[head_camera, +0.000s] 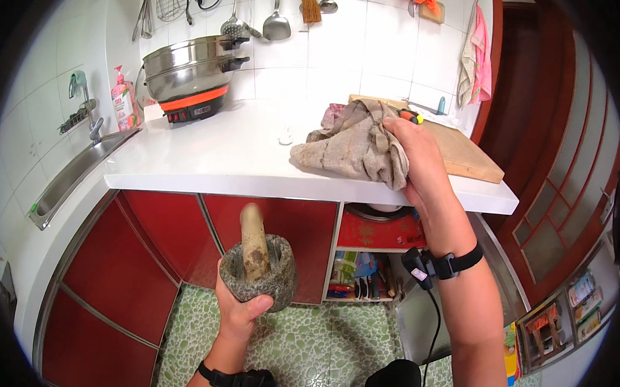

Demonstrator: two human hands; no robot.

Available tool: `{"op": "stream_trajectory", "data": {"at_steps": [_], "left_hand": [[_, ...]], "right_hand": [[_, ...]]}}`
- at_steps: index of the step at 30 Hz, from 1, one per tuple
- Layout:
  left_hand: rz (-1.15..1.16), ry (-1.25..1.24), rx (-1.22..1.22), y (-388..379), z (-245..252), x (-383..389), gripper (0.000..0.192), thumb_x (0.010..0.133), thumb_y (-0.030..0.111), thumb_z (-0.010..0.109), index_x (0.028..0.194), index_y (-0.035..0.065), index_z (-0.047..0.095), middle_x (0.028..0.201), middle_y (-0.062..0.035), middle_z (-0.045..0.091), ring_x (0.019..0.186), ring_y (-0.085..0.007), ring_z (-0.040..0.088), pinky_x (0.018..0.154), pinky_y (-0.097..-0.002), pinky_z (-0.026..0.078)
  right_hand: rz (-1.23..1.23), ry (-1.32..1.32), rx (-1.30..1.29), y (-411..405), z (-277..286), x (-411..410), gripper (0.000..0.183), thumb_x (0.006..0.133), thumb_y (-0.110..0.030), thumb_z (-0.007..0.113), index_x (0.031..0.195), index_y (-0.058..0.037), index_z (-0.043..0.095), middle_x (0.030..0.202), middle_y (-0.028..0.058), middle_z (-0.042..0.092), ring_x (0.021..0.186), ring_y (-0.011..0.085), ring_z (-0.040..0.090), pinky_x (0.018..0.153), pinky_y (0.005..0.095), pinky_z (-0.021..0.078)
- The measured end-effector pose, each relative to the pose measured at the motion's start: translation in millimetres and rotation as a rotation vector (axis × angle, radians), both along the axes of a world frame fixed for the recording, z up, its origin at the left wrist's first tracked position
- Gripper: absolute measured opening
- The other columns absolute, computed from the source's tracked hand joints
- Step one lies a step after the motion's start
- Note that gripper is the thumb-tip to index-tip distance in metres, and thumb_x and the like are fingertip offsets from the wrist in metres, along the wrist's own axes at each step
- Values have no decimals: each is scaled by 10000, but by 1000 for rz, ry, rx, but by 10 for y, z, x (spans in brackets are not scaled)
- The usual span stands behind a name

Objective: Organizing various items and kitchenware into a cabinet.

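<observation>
My left hand [239, 309] grips a rough grey stone mortar [266, 284] from below and the side, in front of the red cabinet doors and below the counter's edge. A pale pestle [253, 237] stands in the mortar, its rounded end up. At the counter's front right, my right hand [416, 151] holds the right side of a crumpled grey-brown cloth [352, 144]; some of its fingers are hidden behind the cloth. The cloth's left part lies on the white counter. Each wrist wears a black strap with a small device.
A wooden cutting board [465, 153] lies right of the cloth. A steel steamer pot [191, 61] stands on the counter [214, 154], near a pink pump bottle [124, 102] and the sink [80, 170]. Utensils hang on the tiled wall. An open shelf [362, 300] sits below the counter.
</observation>
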State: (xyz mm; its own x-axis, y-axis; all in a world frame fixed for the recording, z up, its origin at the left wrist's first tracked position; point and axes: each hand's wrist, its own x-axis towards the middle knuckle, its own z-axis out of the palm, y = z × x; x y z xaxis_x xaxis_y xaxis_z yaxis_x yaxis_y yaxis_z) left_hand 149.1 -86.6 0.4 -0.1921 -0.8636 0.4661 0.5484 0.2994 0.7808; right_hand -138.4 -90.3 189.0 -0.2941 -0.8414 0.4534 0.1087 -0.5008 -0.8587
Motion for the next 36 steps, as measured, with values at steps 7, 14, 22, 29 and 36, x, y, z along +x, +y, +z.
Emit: {"op": "stream_trajectory", "data": {"at_steps": [7, 14, 22, 29, 36], "left_hand": [[17, -39, -33, 47, 4, -18, 981, 625, 351, 915, 1361, -27, 387, 1249, -145, 560, 1125, -234, 582, 984, -397, 489], [-28, -22, 10, 39, -56, -153, 978, 637, 342, 909, 1373, -34, 387, 1258, -150, 565, 1144, -241, 583, 1001, -398, 480], [-65, -32, 68, 124, -46, -149, 978, 633, 346, 913, 1369, -19, 382, 1269, -142, 554, 1150, -239, 573, 1018, -392, 464], [-90, -66, -36, 139, -36, -241, 1032, 606, 316, 922, 1389, -22, 342, 1296, -147, 522, 1182, -240, 544, 1053, -398, 437], [-82, -141, -89, 186, -63, -263, 1128, 568, 301, 963, 1418, -21, 295, 1320, -156, 507, 1232, -259, 525, 1083, -419, 417]], "right_hand": [[4, -214, -175, 153, -32, -50, 241, 1007, -249, 560, 1060, -25, 631, 954, 39, 658, 839, 117, 626, 719, 270, 520], [-103, -156, -508, 1008, -717, 138, 466, 1038, -330, 439, 1324, 26, 533, 1325, 176, 595, 1208, 309, 595, 1034, 464, 492], [-340, 620, -307, 709, -2226, 1319, 592, 927, -270, 589, 1373, 83, 427, 1326, 151, 515, 1223, 300, 498, 1105, 459, 345], [-100, -188, -123, 584, -2210, 1587, 672, 1027, -376, 437, 1504, 62, 255, 1499, 177, 410, 1375, 256, 407, 1144, 357, 310], [293, -944, 149, 624, -1978, 1509, 448, 1048, -408, 393, 1279, -72, 580, 1228, 66, 662, 1106, 209, 647, 995, 375, 503]]}}
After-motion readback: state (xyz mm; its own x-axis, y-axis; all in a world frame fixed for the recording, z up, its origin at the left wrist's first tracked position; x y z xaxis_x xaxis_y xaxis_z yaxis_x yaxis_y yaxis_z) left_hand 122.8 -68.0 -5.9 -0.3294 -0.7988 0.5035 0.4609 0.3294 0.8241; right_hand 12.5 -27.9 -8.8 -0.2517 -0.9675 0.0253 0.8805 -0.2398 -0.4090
